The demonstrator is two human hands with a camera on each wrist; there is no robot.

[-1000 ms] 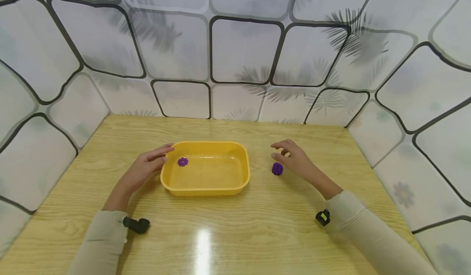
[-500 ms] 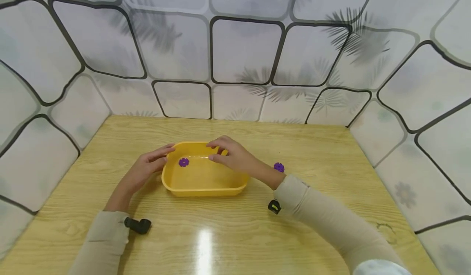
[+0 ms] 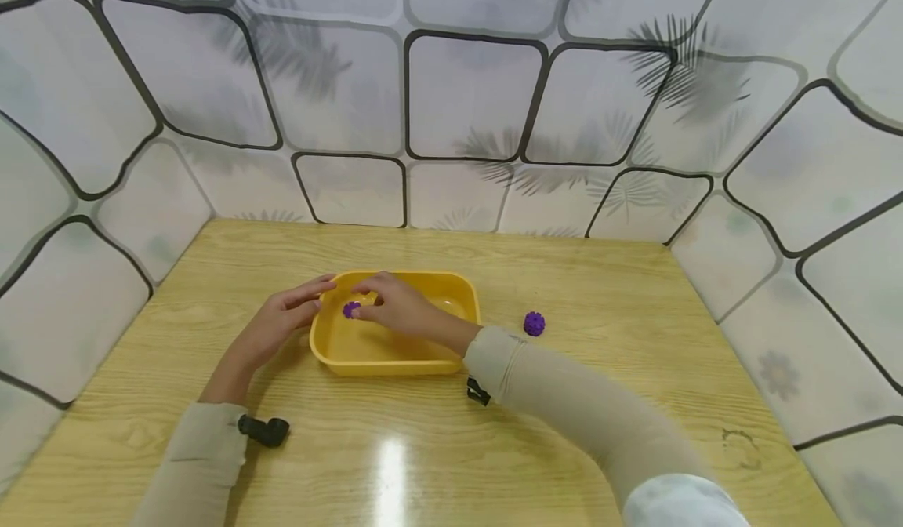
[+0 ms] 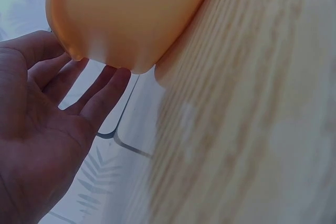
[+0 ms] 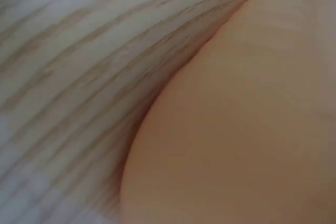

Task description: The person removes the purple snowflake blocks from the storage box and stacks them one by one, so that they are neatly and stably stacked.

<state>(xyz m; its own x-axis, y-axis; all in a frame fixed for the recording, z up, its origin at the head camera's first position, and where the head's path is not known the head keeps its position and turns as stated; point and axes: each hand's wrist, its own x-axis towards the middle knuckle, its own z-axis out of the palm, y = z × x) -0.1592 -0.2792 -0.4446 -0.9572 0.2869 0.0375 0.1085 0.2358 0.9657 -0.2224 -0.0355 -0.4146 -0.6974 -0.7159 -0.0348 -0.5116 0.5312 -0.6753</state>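
A yellow plastic tub [image 3: 395, 368] sits on the wooden table. Inside it, toward the left end, lies a small purple flower-shaped disc [image 3: 349, 309]. My right hand [image 3: 398, 305] reaches into the tub from the right, with thumb and fingers apart; the thumb tip overlaps the disc's right edge. At the tub's left end is my left hand [image 3: 271, 327], its fingertips touching the outer wall and rim. The left wrist view shows those fingers [image 4: 107, 95] against the tub's wall [image 4: 131, 19]. Only the tub's outer side [image 5: 236, 129] and the table show in the right wrist view; the right hand's fingers are hidden there.
A purple knobbly ball [image 3: 534, 324] lies on the table [image 3: 451, 448] to the right of the tub, just beyond the right sleeve [image 3: 585, 401]. Patterned walls [image 3: 473, 96] enclose the table at the back and both sides.
My right hand has moved left from beside the purple ball, across the tub's right rim, to the disc inside. My left hand and the tub have stayed in place.
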